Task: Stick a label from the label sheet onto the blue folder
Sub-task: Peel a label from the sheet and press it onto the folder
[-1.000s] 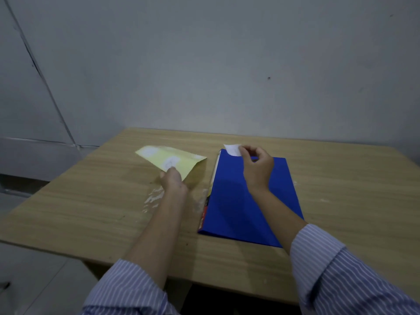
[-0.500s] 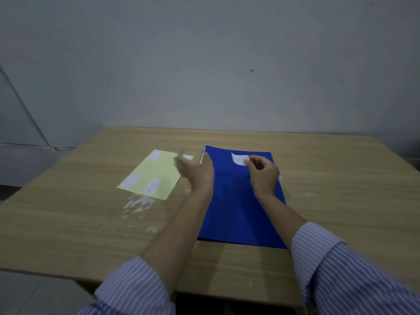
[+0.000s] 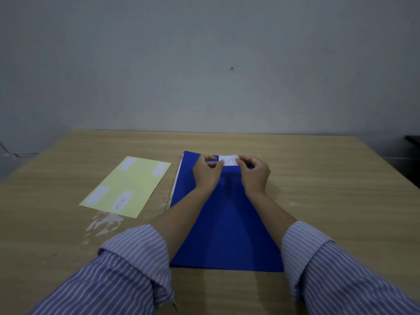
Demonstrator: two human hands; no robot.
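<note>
The blue folder (image 3: 225,223) lies flat on the wooden table (image 3: 329,201), in front of me. A white label (image 3: 229,160) with faint writing sits on the folder's far edge. My left hand (image 3: 208,173) pinches the label's left end with its fingertips. My right hand (image 3: 255,172) holds the label's right end between thumb and fingers. The pale yellow label sheet (image 3: 127,186) lies flat on the table left of the folder, with several white labels still on it.
A patch of white scuffs (image 3: 103,223) marks the tabletop near the sheet's front corner. A grey wall (image 3: 204,64) rises right behind the table's far edge. A dark object (image 3: 413,142) shows at the far right beyond the table.
My left hand let go of the yellow sheet, which now lies flat, and moved right to the label. The label came down onto the folder's far edge, held at both ends.
</note>
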